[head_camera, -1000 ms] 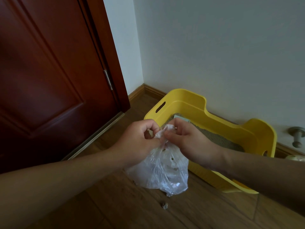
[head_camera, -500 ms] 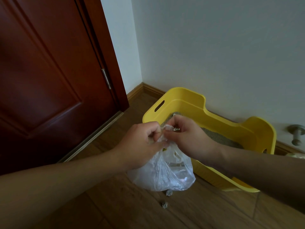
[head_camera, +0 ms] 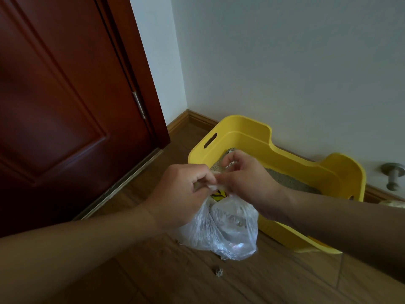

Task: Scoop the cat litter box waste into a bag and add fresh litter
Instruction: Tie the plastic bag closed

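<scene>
Clear, crinkled plastic is what both of my hands are working on: the bag (head_camera: 221, 231) is hanging from its gathered top, its rounded bottom seeming to rest on the wooden floor (head_camera: 153, 279) just near of the yellow litter box (head_camera: 341, 176). My left hand (head_camera: 182, 198) is curling closed, thumb and fingers pinching a twisted white strand of the bag's neck. My right hand (head_camera: 245, 178) is also closing on the neck from the other side, its fingertips pressing the plastic where the two hands are meeting; I cannot tell whether a knot is formed there. Something yellow with black marks is showing through the bag's mouth, and pale clumps are sitting inside it. Grey litter (head_camera: 285, 179) is lying in the box, which is standing against the white wall (head_camera: 285, 62) on the right. One small clump (head_camera: 218, 272) is lying loose on the floor, near of the bag. On the left, the dark red door (head_camera: 61, 102) is standing shut.
</scene>
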`<state>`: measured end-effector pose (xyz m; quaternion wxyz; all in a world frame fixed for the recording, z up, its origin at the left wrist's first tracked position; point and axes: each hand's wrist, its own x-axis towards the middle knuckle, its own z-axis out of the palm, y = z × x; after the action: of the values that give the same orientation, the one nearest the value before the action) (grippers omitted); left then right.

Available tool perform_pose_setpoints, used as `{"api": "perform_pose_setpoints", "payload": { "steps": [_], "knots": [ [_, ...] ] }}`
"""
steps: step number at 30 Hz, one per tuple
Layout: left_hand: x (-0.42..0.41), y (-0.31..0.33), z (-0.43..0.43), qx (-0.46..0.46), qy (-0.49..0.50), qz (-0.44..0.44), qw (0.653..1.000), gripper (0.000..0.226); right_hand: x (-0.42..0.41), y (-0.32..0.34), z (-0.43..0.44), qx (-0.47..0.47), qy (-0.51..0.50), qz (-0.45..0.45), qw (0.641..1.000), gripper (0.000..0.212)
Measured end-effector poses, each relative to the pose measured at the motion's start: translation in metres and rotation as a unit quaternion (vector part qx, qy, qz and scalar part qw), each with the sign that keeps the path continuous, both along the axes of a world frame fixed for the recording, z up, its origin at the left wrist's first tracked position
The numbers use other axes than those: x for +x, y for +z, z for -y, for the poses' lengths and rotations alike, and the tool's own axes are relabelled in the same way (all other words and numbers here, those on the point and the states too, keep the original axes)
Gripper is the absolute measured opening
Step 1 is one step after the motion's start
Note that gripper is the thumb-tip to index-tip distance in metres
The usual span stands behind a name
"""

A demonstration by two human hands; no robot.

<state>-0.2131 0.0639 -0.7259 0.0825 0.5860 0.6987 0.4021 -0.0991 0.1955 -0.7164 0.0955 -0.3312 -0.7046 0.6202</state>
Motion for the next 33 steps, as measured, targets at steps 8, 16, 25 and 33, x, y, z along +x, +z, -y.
{"api": "perform_pose_setpoints", "payload": {
  "steps": [8, 16, 25, 33],
  "knots": [
    [-0.004, 0.0, 0.001, -0.07, 0.028, 0.02, 0.997, 0.015, 0.006, 0.002, -0.002, 0.047, 0.107, 0.031, 0.993, 0.016],
    [-0.003, 0.005, -0.004, -0.126, 0.074, 0.24, 0.96, 0.013, 0.008, -0.007, -0.006, 0.179, 0.05, -0.016, 0.982, 0.021],
    [-0.003, 0.011, -0.003, -0.114, 0.057, 0.326, 0.937, 0.021, 0.02, -0.004, -0.003, 0.119, 0.095, -0.028, 0.988, 0.025],
    [-0.001, 0.012, -0.002, -0.093, 0.088, 0.313, 0.941, 0.007, 0.02, -0.002, 0.001, 0.18, 0.097, -0.053, 0.977, 0.027]
  ]
}}
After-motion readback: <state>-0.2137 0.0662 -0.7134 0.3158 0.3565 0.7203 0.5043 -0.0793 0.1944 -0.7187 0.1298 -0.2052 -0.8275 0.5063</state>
